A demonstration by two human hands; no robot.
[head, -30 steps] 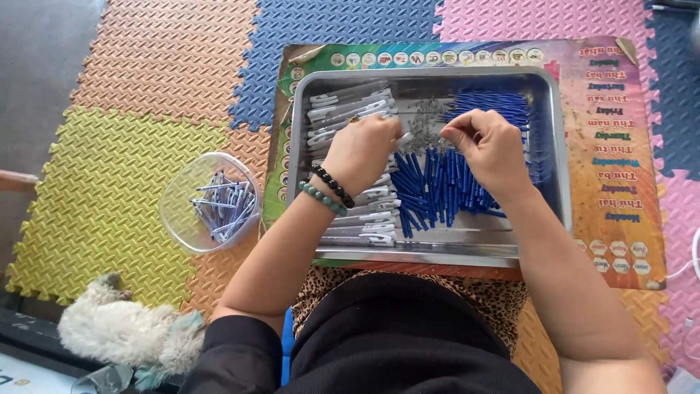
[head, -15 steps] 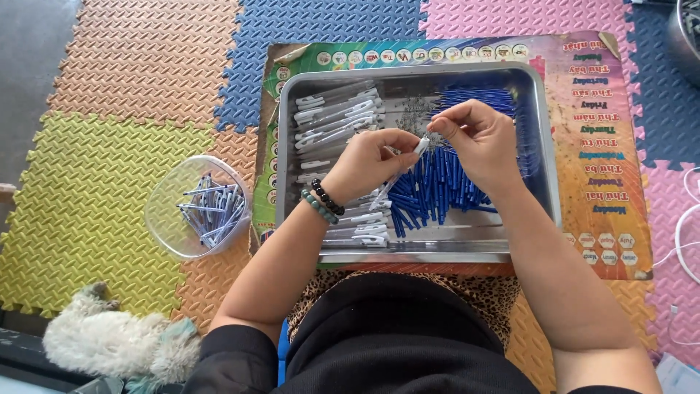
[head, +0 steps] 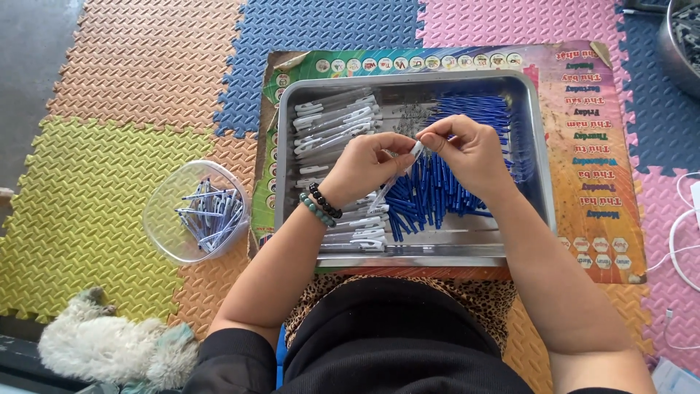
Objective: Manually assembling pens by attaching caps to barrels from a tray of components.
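Drawn closer together than half a second ago, both hands now meeting over the middle of the metal tray (head: 543,190) rather than a little apart. Head view, the only one: left hand (head: 362,168) curled nearly shut, thumb and fingers pinching the lower end of a slim clear pen barrel (head: 399,172); right hand (head: 467,157) likewise pinched closed on its upper white tip. Held just above the heap of blue refills (head: 430,197), with pale barrels (head: 335,120) stacked along the tray's left side. Probably very light, stiff and smooth, so liable to slip; best gripped near the ends with fingertips, as here. Likely to crack if bent. Beaded bracelets (head: 319,204) on the left wrist. Under the tray, a colourful rectangular poster (head: 590,146), orange at its right strip with rows of printed words, round pictures along the top. Left of that, a clear plastic bowl (head: 195,211) of finished pens on the foam floor mat (head: 87,190).
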